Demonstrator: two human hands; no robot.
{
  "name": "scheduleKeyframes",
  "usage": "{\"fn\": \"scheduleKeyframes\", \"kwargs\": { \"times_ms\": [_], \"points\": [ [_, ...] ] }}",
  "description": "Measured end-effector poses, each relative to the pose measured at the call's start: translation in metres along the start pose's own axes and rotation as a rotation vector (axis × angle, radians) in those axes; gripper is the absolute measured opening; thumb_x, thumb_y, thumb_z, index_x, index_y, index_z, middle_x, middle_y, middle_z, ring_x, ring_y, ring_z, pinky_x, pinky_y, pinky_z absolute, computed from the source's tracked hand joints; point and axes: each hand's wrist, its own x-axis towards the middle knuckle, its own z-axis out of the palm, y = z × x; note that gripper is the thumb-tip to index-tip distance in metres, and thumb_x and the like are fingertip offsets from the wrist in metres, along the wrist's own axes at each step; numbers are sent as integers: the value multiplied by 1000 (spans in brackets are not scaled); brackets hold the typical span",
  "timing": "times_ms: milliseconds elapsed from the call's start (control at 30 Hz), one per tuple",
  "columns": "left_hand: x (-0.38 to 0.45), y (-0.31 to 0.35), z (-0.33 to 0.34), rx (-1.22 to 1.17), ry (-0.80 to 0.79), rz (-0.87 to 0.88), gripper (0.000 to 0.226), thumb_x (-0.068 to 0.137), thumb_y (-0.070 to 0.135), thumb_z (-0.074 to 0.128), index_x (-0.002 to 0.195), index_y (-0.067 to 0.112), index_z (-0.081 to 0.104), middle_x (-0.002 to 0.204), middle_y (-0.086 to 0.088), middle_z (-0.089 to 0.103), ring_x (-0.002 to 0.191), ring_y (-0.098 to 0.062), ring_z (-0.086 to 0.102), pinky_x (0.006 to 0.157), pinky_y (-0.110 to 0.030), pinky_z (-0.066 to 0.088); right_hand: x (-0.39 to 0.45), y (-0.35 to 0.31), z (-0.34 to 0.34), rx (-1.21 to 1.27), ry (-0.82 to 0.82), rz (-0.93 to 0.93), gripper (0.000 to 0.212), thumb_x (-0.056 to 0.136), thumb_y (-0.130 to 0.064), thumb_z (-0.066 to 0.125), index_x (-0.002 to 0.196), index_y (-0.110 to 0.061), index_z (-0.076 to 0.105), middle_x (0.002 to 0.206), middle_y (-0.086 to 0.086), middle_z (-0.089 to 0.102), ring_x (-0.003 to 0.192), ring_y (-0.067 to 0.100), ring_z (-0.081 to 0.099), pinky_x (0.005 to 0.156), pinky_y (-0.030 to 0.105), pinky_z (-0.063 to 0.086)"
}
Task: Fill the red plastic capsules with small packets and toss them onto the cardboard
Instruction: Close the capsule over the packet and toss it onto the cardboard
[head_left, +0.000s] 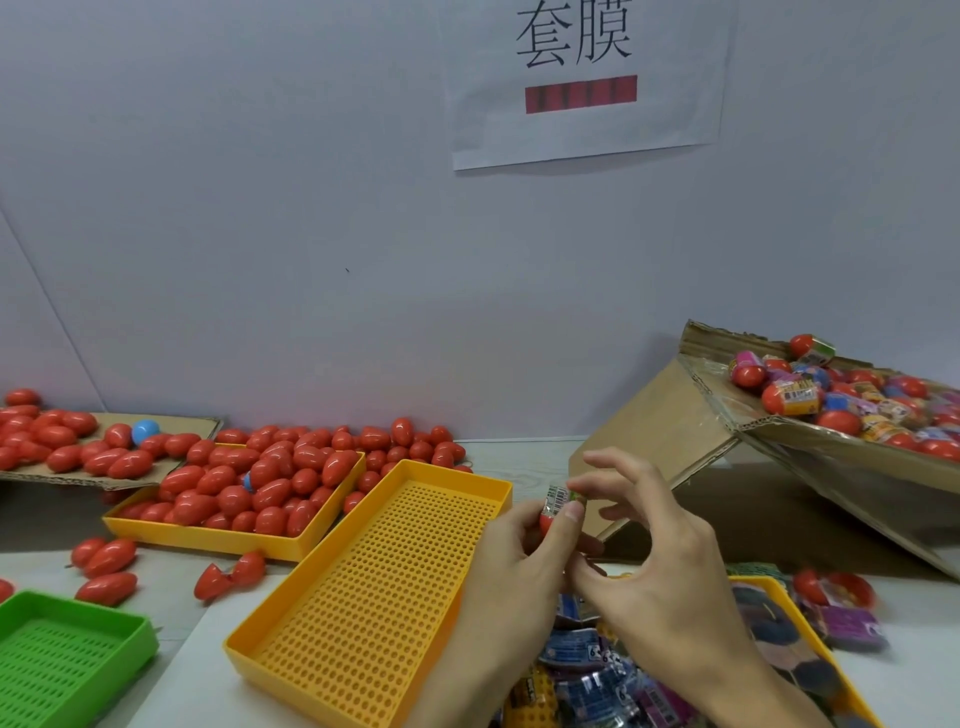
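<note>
Head view: both hands meet just to the right of the empty orange tray (374, 587), which sits in the middle of the counter (171, 670). The left hand (511, 551) is curled round a red capsule (546, 522), only a sliver of red showing between its fingers, thumb pressed on top. The right hand (660, 556) pinches a small packet (563, 496) with thumb and forefinger, its other fingers spread, and holds it at the capsule's upper end. So the packet lies directly above the capsule mouth, long axis roughly upright, and I'd judge it is being pushed down in. The cardboard (691, 415) with finished capsules slopes up well to the right of the tray, nearer the right hand. Loose packets (587, 670) fill a bin below the hands.
</note>
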Motion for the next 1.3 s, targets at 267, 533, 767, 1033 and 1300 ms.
{"fn": "scheduleKeyframes", "kwargs": {
  "times_ms": [267,533,767,1033,1300],
  "points": [
    [-1,2,-1,-69,9,-39,21,96,29,60,96,13,74,83,-10,75,84,-22,73,77,-39,62,0,0,-1,45,-29,37,78,73,-20,85,123,-59,39,115,-31,62,106,-3,60,85,12,51],
    [-1,7,-3,-66,22,-29,29,102,23,49,94,10,74,74,-4,69,71,-16,64,71,-37,54,0,-2,0,75,-79,15,77,75,-14,84,125,-56,43,116,-28,64,110,-1,61,91,12,48],
    [-3,12,-6,-100,22,-92,33,104,20,45,92,4,71,69,-6,63,68,-14,60,60,-27,50,1,-6,-3,85,-122,19,79,76,-16,84,124,-59,39,116,-33,63,112,-4,60,96,14,47],
    [-8,24,4,-851,-51,-346,44,89,26,48,101,-13,65,80,-27,61,63,-32,60,55,-36,55,-1,-11,-2,153,-14,43,65,78,-20,82,125,-50,49,116,-28,66,115,0,60,92,11,44],
    [-3,11,-3,-681,56,-248,33,77,23,68,94,-4,76,94,-28,71,74,-31,71,65,-32,61,0,-9,-2,111,-21,107,58,83,-26,79,123,-55,49,118,-35,60,109,-1,60,89,16,49]
  ]
}}
